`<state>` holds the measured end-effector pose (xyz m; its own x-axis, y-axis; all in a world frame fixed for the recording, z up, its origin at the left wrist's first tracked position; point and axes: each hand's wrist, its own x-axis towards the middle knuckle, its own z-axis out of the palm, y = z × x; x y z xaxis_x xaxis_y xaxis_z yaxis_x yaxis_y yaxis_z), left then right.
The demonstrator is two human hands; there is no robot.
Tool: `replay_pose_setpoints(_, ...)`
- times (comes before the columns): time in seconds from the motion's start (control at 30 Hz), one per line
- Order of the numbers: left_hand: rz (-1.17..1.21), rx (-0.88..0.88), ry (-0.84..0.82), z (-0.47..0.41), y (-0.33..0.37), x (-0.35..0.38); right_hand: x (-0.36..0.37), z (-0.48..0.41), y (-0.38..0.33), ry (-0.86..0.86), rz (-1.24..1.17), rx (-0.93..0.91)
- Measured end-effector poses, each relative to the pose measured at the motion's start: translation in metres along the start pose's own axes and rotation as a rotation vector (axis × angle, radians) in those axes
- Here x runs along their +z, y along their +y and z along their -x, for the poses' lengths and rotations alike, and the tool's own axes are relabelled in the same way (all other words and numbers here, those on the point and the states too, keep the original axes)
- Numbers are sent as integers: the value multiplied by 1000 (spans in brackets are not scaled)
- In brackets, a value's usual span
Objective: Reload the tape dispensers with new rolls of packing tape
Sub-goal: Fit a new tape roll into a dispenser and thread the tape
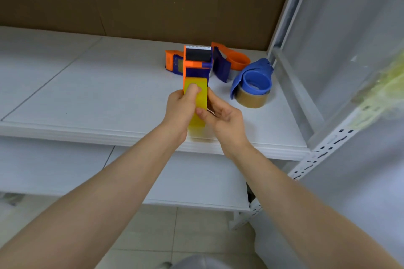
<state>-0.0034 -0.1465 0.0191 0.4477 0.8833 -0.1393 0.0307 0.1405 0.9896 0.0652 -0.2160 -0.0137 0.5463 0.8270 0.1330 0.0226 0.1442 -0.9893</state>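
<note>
An orange and dark blue tape dispenser (197,61) with a toothed blade at its top is held upright above the white shelf (91,85). A yellow tape roll (197,105) sits in its lower part. My left hand (181,111) grips the roll and dispenser from the left, thumb on the roll's face. From the right, my right hand (225,119) pinches the roll's lower edge. A blue dispenser (253,82) with a brown tape roll (251,99) lies on the shelf to the right.
Two more orange and blue dispensers lie behind: one (173,62) at the left, one (229,61) at the right. A brown cardboard wall backs the shelf. A white metal rack post (317,157) stands at the right. A lower shelf (185,181) sits beneath.
</note>
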Motion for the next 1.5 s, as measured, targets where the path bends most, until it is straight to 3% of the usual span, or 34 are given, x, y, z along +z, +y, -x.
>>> replay_pose_setpoints(0.13, -24, 35, -83, 4, -1, -2, 6, -14, -24, 75, -277, 252)
replay_pose_setpoints(0.2, -67, 68, -98, 6, -3, -1, 14, -22, -30, 131, -117, 286)
replay_pose_setpoints(0.37, -47, 114, -12, 6, -8, -1, 30, -13, -18, 168, 53, 147)
replay_pose_setpoints(0.63, -6, -67, -16, 2, 6, -4, 19, 7, 6, 7, 72, -45)
replay_pose_setpoints(0.9, 21, 10, -117, 8, 0, -7, 20, -5, -2, 62, -330, 118)
replay_pose_setpoints(1.23, 17, 36, -108, 7, -4, -12, 2, 7, 15, -152, -134, 6)
replay_pose_setpoints(1.37, 28, -44, 14, 8, 5, -5, -1, 14, 16, -128, -71, -7)
replay_pose_setpoints(1.5, 11, -32, -11, 10, 5, -6, -5, -4, 0, 80, -123, 131)
